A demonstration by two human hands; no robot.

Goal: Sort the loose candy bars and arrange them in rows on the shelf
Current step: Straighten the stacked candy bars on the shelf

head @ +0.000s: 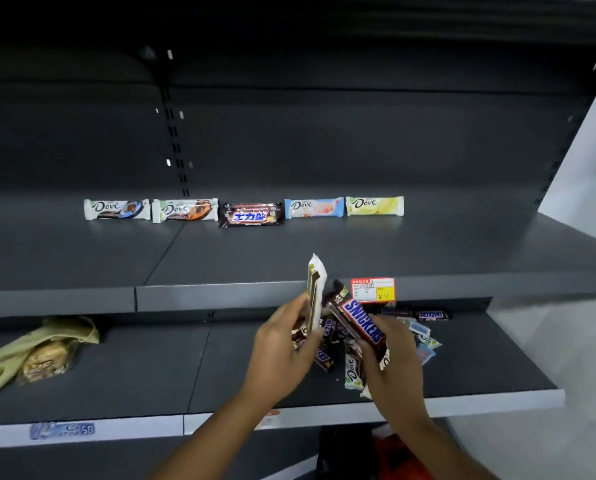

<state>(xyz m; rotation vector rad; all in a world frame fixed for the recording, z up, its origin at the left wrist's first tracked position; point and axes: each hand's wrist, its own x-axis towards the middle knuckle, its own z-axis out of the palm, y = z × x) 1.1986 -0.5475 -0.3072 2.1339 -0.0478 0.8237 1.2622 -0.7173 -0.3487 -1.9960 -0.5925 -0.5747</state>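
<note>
At the left end of the lower shelf [144, 368] lies a crumpled pale-green bag [40, 351] with something gold-wrapped inside. A blue label [62, 429] sticks on that shelf's front edge below it. On the upper shelf [324, 251], toward its back edge, five bars lie flat in a row, end to end: a blue Dove [116, 209], an orange Dove [185, 210], a dark bar [251, 215] with blue lettering, a pink Dove [313, 207] and a yellow Dove [374, 205]. The dark bar sits slightly nearer the front than the rest. My left hand [282, 355] is over the middle of the lower shelf, fingers curled round a white bar [319, 275] held upright, edge toward me, its top rising past the upper shelf's front edge. Just right of it, my right hand [393, 362] grips a Snickers [360, 323] by its lower end, the top leaning left. Under and behind both hands, the loose pile [424, 336] of mixed wrappers lies toward the right end of the lower shelf. A red-and-yellow price tag [372, 290] hangs on the upper shelf's front edge above the pile.
</note>
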